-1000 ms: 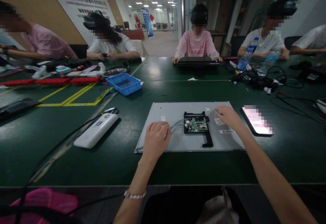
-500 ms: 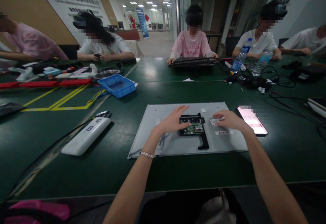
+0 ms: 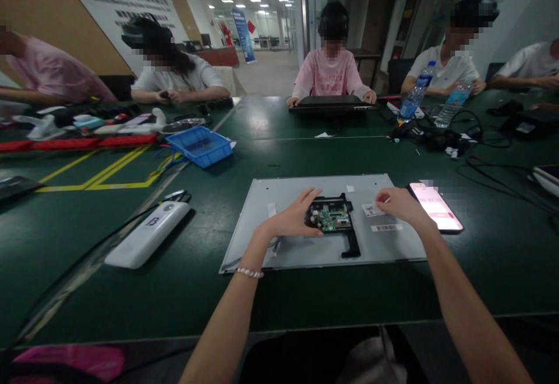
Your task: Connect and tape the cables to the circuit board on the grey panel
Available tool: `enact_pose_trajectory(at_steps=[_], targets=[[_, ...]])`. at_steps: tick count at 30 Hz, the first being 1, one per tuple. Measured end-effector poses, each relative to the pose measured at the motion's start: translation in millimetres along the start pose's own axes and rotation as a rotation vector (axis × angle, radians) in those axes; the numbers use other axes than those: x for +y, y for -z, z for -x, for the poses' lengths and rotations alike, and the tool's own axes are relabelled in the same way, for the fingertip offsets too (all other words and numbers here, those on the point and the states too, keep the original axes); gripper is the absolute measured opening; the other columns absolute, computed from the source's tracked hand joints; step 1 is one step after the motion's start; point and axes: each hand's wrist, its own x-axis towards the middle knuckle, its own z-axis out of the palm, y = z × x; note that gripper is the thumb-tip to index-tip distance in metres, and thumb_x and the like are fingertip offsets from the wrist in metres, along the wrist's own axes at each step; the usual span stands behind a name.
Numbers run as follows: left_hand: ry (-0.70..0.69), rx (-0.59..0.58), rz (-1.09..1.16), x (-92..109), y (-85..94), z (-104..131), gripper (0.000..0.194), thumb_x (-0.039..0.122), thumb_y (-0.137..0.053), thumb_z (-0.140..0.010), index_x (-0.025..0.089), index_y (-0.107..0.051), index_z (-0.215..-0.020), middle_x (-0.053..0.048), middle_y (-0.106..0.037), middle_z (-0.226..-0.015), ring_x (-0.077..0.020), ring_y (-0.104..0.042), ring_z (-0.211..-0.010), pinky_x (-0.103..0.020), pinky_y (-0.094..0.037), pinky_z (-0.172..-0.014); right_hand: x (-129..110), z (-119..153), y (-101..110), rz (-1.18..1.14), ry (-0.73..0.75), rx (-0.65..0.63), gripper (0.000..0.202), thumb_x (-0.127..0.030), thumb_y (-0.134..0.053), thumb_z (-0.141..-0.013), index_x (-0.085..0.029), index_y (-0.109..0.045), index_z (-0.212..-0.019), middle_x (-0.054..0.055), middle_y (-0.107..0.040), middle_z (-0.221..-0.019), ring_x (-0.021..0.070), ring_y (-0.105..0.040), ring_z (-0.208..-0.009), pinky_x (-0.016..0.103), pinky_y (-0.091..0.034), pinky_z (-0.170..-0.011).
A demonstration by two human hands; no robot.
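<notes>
A grey flat panel (image 3: pixel 292 253) lies on the table before me, with a black bracket (image 3: pixel 351 243) and a green circuit board (image 3: pixel 334 220) on it. My left hand (image 3: pixel 290 216) spans the board's left side, fingers stretched toward the bracket's upper edge and thumb near its lower edge. Whether it presses on them I cannot tell. At the panel's right, my right hand (image 3: pixel 400 205) has its fingertips pinched at the edge of a white label (image 3: pixel 370 210). A thin pale sliver shows there, too small to name. Below sits a barcode sticker (image 3: pixel 386 228).
A lit phone (image 3: pixel 439 209) lies right of the panel, a white power bank (image 3: pixel 151 233) with cable at left. Behind are a blue tray (image 3: pixel 201 146), two bottles (image 3: pixel 414 96), tangled cables and a person holding a dark panel (image 3: pixel 332 105). Other people sit along the far side.
My left thumb has shifted down off the board to its lower edge. My right hand has moved slightly right, its fingers drawn into a pinch, uncovering more of the label.
</notes>
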Motion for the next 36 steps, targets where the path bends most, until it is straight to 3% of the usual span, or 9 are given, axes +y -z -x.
enact_pose_trajectory(at_steps=[6, 10, 12, 17, 22, 30, 36], targets=[[-0.029, 0.022, 0.04, -5.2, 2.5, 2.5, 0.108, 0.047, -0.07, -0.064, 0.022, -0.004, -0.146, -0.011, -0.008, -0.152, -0.0316, -0.015, -0.138, -0.046, -0.017, -0.113, -18.4, -15.7, 0.4, 0.116, 0.17, 0.169, 0.031, -0.027, -0.053, -0.081, -0.017, -0.062, -0.108, 0.01, -0.062, -0.109, 0.018, -0.062, -0.082, 0.031, -0.045, -0.078], [-0.026, 0.028, 0.043, -7.0, 2.1, 2.7, 0.107, 0.045, -0.07, -0.064, 0.022, -0.006, -0.145, -0.012, -0.017, -0.15, -0.0315, -0.022, -0.136, -0.048, -0.02, -0.112, -40.1, -35.4, 0.4, 0.238, 0.417, 0.093, 0.029, -0.023, -0.056, -0.081, -0.019, -0.062, -0.109, 0.009, -0.061, -0.113, 0.022, -0.057, -0.102, 0.032, -0.043, -0.085], [-0.03, 0.034, 0.038, -8.1, 1.3, 2.3, 0.106, 0.045, -0.071, -0.063, 0.022, -0.007, -0.145, -0.012, -0.018, -0.149, -0.0316, -0.023, -0.135, -0.048, -0.021, -0.111, -46.0, -43.4, -3.3, 0.31, 0.46, 0.035, 0.023, -0.021, -0.056, -0.081, -0.019, -0.065, -0.102, 0.009, -0.064, -0.108, 0.0222, -0.057, -0.101, 0.032, -0.043, -0.085], [-0.047, 0.049, 0.026, -9.8, -0.2, 1.8, 0.107, 0.043, -0.072, -0.063, 0.019, -0.008, -0.145, -0.013, -0.019, -0.149, -0.0302, -0.023, -0.135, -0.045, -0.021, -0.112, -49.2, -48.8, -15.4, 0.409, 0.377, 0.067, 0.024, -0.022, -0.045, -0.089, -0.018, -0.069, -0.09, 0.01, -0.068, -0.094, 0.022, -0.061, -0.09, 0.03, -0.043, -0.076], [-0.048, 0.049, 0.014, -11.8, -1.6, 1.2, 0.107, 0.043, -0.072, -0.063, 0.018, -0.008, -0.145, -0.014, -0.02, -0.148, -0.0302, -0.022, -0.136, -0.045, -0.02, -0.112, -66.1, -43.1, -18.8, 0.33, 0.334, 0.151, 0.029, -0.025, -0.04, -0.092, -0.018, -0.067, -0.099, 0.01, -0.068, -0.1, 0.0216, -0.061, -0.094, 0.029, -0.042, -0.078], [-0.046, 0.039, 0.013, -8.9, -1.3, -0.3, 0.108, 0.042, -0.072, -0.062, 0.017, -0.007, -0.144, -0.016, -0.017, -0.149, -0.0298, -0.018, -0.137, -0.046, -0.017, -0.113, -123.8, -41.2, -35.7, 0.346, 0.463, 0.045, 0.028, -0.021, -0.04, -0.091, -0.016, -0.067, -0.095, 0.012, -0.068, -0.097, 0.0224, -0.061, -0.093, 0.029, -0.041, -0.079], [-0.058, 0.048, 0.021, -9.4, -2.1, -0.1, 0.107, 0.043, -0.072, -0.061, 0.019, -0.008, -0.144, -0.015, -0.021, -0.148, -0.0313, -0.02, -0.136, -0.048, -0.019, -0.112, -134.3, -36.5, -43.9, 0.354, 0.442, 0.039, 0.028, -0.02, -0.038, -0.092, -0.015, -0.066, -0.094, 0.013, -0.067, -0.096, 0.0231, -0.061, -0.092, 0.029, -0.042, -0.076]])
